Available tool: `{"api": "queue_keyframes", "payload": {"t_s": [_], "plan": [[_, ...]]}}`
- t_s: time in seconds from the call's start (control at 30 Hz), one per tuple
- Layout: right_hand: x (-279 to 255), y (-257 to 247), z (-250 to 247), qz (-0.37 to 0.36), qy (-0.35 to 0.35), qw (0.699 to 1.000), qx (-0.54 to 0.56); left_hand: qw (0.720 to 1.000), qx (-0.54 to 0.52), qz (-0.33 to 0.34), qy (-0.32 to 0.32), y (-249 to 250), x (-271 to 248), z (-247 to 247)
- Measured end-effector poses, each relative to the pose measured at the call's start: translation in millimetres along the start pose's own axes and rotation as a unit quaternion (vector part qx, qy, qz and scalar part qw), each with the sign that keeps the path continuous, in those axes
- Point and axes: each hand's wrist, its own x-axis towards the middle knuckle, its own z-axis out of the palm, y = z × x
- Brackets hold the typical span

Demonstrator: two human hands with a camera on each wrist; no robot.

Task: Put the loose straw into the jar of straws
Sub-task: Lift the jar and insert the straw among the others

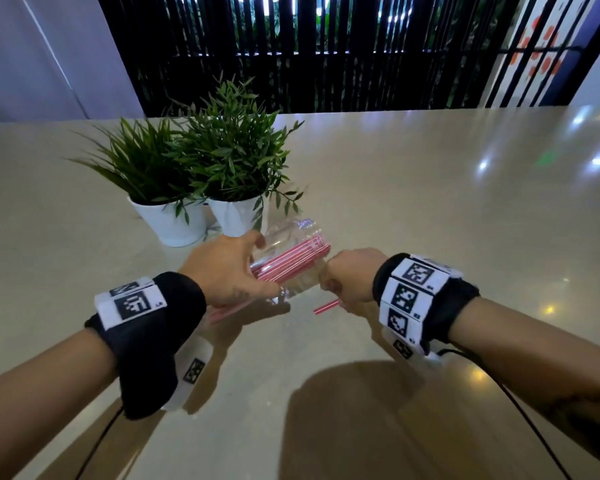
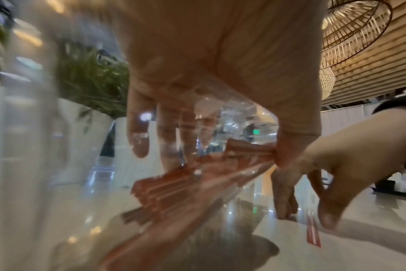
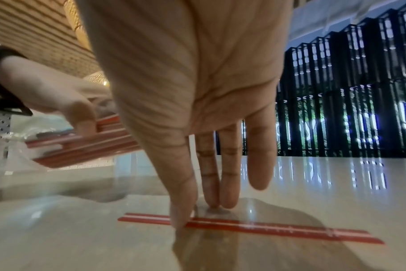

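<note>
A clear plastic jar (image 1: 289,233) lies tilted in my left hand (image 1: 229,268), whose fingers curl round its wall. Inside it sits a bundle of red-and-white striped straws (image 1: 291,257), blurred in the left wrist view (image 2: 174,187). The loose straw (image 3: 278,229), striped the same, lies flat on the table; one end shows beside my right hand (image 1: 350,278) in the head view (image 1: 326,306). The right hand points straight down at it. Its thumb tip touches the straw's near side and two fingertips (image 3: 217,199) rest on the table just behind it.
Two green plants (image 1: 146,161) (image 1: 236,147) in white pots (image 1: 174,223) stand just behind the jar. The glossy beige table (image 1: 430,202) stretches to the right and back. A black slatted screen (image 1: 326,50) rises beyond its far edge.
</note>
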Motion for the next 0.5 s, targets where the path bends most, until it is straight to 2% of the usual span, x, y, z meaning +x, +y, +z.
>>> {"api": "queue_keyframes", "payload": {"t_s": [0.17, 0.3, 0.5], "plan": [[15, -6, -1, 0.009, -0.001, 0.999, -0.039, 0.999, -0.023, -0.028, -0.006, -12, -15, 4], [16, -8, 0, 0.013, -0.041, 0.998, -0.049, 0.998, -0.042, -0.042, 0.001, -15, -20, 4], [13, -5, 8, 0.001, -0.077, 0.997, -0.005, 0.997, -0.068, -0.039, 0.025, -11, -26, 3]]}}
